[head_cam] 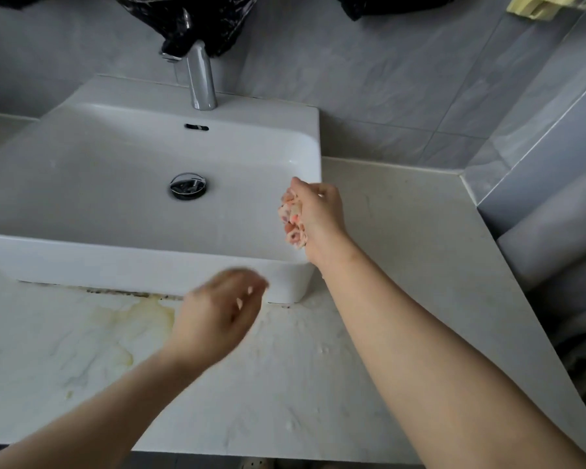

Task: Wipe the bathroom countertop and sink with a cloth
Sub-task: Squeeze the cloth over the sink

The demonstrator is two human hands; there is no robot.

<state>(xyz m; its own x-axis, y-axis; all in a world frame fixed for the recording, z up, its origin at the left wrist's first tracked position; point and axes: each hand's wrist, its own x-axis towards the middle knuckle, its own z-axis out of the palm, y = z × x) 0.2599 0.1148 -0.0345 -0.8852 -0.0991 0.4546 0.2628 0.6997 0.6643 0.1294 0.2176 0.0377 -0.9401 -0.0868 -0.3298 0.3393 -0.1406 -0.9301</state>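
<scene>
A white rectangular sink (82,252) sits on a pale marble countertop (285,384). My right hand (318,211) is at the sink's right rim and grips a balled-up cloth (293,225) with a pink and orange pattern. The cloth hangs over the inner right side of the basin. My left hand (220,313) hovers in front of the sink's front wall, blurred, with loosely bent fingers and nothing in it. A yellow stain (139,316) lies on the countertop just left of that hand.
A chrome faucet (200,79) stands at the back of the sink, with a round drain plug (187,186) in the basin. Dark grime (122,292) lines the sink's base. Grey tiled walls close in behind and at the right, with dark fabric (197,18) hanging above the faucet.
</scene>
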